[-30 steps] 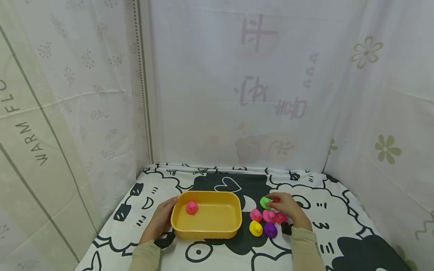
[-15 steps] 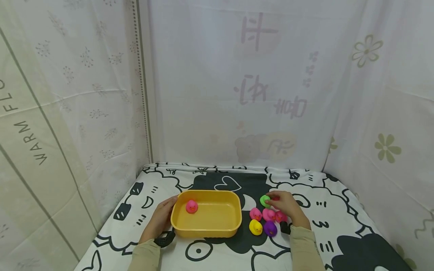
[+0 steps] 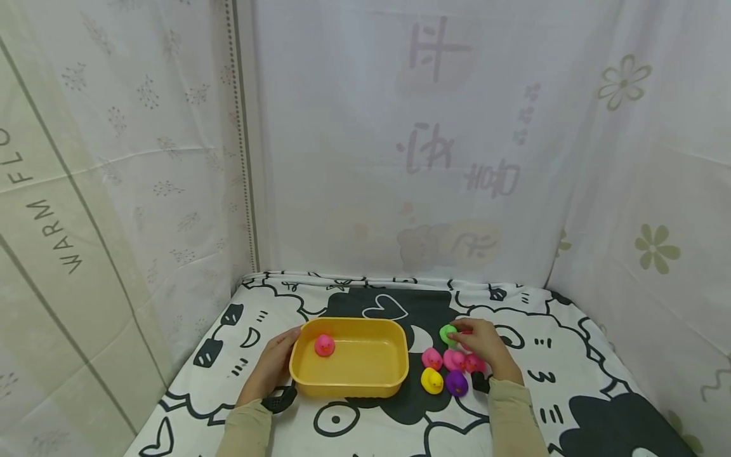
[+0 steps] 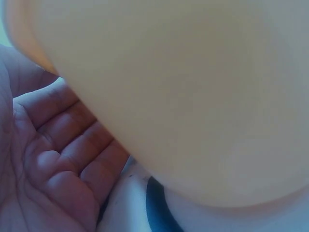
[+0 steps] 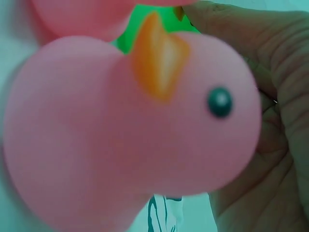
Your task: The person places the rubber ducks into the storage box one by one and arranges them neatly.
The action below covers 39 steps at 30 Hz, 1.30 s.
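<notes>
Tray (image 3: 349, 388), yellow and shallow, flat on the printed cloth (image 3: 297, 438) with a long side toward the front, probably so as to leave the whole inner floor in sight and in reach. Inside, toward the far left corner, one lone pink duck (image 3: 324, 345), upright, with much bare floor to the right. Left hand (image 3: 273, 365) along the outside of the left end, likely for steadying against a slide on fabric; palm plain in the left wrist view, fingertips lost behind the wall, so cannot tell whether clamped on the rim or merely laid against it. Right hand (image 3: 481, 341) well beyond the other end, thumb and forefinger pinching the green duck (image 3: 447, 333) at the back of a loose cluster, perhaps with fingertips alone because of close-packed neighbours; whether lifted or resting on fabric, impossible to tell. Nearer the front, a row of three pink ducks (image 3: 455, 360), then yellow duck (image 3: 432, 381) and purple duck (image 3: 457, 383) side by side, all outside, near the right end yet apart from it, seemingly placed for easy reach. In the right wrist view, pink bodies crowding the foreground, green only a patch behind, contact partly hidden.
</notes>
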Each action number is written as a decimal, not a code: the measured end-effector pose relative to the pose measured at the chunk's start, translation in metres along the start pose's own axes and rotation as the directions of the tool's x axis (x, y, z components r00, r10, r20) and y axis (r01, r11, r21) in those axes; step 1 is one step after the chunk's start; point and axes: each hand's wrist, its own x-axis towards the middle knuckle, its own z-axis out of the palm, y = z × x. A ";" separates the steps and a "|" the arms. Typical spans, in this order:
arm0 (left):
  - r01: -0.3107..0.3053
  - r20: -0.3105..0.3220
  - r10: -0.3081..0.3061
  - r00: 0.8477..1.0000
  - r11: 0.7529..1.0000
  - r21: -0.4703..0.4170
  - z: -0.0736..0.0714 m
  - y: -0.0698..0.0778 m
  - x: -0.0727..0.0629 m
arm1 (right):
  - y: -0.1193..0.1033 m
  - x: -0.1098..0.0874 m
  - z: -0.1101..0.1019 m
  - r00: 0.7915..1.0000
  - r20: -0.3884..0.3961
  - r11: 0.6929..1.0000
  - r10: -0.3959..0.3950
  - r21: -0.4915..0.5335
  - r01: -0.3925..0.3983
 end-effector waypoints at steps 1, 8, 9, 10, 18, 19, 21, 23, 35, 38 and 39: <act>-0.001 0.002 0.001 1.000 1.000 -0.002 0.000 0.000 0.000 | -0.001 0.000 0.000 1.000 0.002 1.000 0.001 0.001 -0.001; 0.004 -0.006 -0.004 1.000 1.000 -0.004 0.000 0.000 -0.001 | -0.008 0.002 0.003 0.999 -0.021 0.999 -0.042 0.010 0.042; 0.004 -0.007 -0.004 1.000 1.000 -0.005 0.000 0.001 -0.001 | -0.010 0.003 0.003 0.998 -0.020 0.998 -0.057 0.017 0.058; 0.002 -0.008 -0.002 1.000 1.000 -0.003 0.000 0.001 -0.001 | -0.013 0.004 0.003 0.998 -0.019 0.997 -0.066 0.027 0.067; 0.001 -0.010 0.000 1.000 1.000 0.004 0.001 0.003 0.000 | -0.034 0.014 0.004 0.992 -0.004 0.991 -0.130 0.025 0.130; 0.007 -0.011 -0.007 1.000 1.000 -0.008 0.001 0.003 0.000 | -0.037 0.015 0.004 0.990 0.000 0.990 -0.138 0.022 0.138; 0.004 -0.006 -0.004 1.000 1.000 -0.015 0.001 0.002 0.000 | -0.042 0.019 0.004 0.989 0.007 0.989 -0.145 0.019 0.145; -0.007 0.000 0.007 1.000 1.000 -0.008 0.001 0.002 -0.001 | -0.046 0.021 0.005 0.988 0.019 0.988 -0.154 0.017 0.154; -0.008 0.012 0.008 1.000 1.000 -0.012 0.001 0.001 0.000 | -0.088 0.035 0.008 0.961 0.105 0.967 -0.255 0.010 0.255; -0.011 0.019 0.011 1.000 1.000 -0.014 0.000 0.001 0.001 | -0.094 0.037 0.010 0.963 0.109 0.969 -0.246 0.027 0.245; -0.013 0.020 0.014 1.000 1.000 -0.011 0.000 0.001 0.001 | -0.095 0.038 0.012 0.964 0.108 0.970 -0.244 0.032 0.241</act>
